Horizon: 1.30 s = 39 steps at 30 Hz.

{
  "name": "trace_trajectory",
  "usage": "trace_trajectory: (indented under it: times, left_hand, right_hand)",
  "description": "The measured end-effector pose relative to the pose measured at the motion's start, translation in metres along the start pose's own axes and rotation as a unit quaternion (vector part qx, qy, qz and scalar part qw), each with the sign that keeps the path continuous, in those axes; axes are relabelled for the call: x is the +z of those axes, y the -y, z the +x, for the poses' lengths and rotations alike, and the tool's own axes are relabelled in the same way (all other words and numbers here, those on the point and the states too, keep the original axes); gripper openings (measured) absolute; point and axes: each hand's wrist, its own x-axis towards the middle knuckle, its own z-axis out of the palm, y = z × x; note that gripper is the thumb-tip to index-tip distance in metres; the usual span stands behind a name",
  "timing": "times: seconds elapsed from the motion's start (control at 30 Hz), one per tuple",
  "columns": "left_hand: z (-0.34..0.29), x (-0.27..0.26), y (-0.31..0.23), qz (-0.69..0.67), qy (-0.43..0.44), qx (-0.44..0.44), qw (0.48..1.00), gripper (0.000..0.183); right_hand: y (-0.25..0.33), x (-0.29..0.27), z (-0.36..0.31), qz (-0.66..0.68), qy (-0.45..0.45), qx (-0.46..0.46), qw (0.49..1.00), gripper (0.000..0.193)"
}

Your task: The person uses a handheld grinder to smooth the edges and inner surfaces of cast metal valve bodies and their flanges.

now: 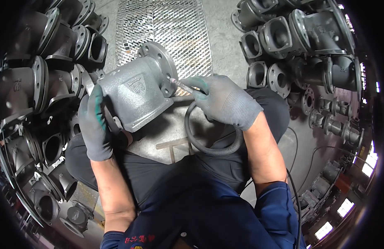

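A grey cast-iron valve body (136,89) lies tilted in front of my knees, a flange with bolt holes at each end and a square opening facing down toward me. My left hand (95,124), in a grey glove with green patches, grips the flange at its left end. My right hand (225,99), gloved alike, is closed round a slim grinder handpiece (183,86). The tool's pinkish tip meets the right flange near a bolt hole; exact contact is hard to make out. From the handpiece a ribbed grey hose (192,135) loops down below my right wrist.
Stacked valve bodies (21,83) rise close on my left, with another stack (279,37) at the far right. A patterned metal plate (167,25) lies on the floor ahead. A small T-shaped support (172,146) stands between my legs. Thin black cables (298,195) trail on the right.
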Motion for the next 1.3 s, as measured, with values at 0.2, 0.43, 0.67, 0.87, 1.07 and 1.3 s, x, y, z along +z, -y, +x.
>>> trace_trajectory:
  times: [0.2, 0.43, 0.67, 0.87, 1.07, 1.3]
  left_hand:
    - [-0.001, 0.001, -0.008, -0.280, 0.001, -0.327, 0.903, 0.031]
    - [-0.007, -0.003, -0.017, 0.010, 0.031, -0.036, 0.999, 0.054]
    - [-0.013, -0.004, -0.012, 0.062, 0.026, 0.002, 0.998, 0.069]
    - [-0.019, -0.002, -0.011, 0.057, 0.031, -0.005, 0.998, 0.115]
    - [-0.020, 0.001, -0.010, 0.048, 0.019, -0.001, 0.999, 0.118]
    - [-0.016, 0.002, -0.022, 0.038, 0.013, -0.017, 0.999, 0.054]
  right_hand:
    - [-0.007, 0.021, 0.014, 0.018, 0.053, -0.022, 0.998, 0.040]
    - [-0.001, 0.047, 0.033, -0.089, 0.071, -0.027, 0.993, 0.046]
    - [0.003, 0.058, 0.038, -0.136, 0.040, -0.018, 0.990, 0.053]
    - [0.010, 0.055, 0.043, -0.180, 0.070, -0.017, 0.981, 0.040]
    - [0.018, 0.057, 0.043, -0.193, 0.056, -0.002, 0.980, 0.036]
    - [0.031, 0.054, 0.056, -0.194, 0.035, -0.037, 0.980, 0.035]
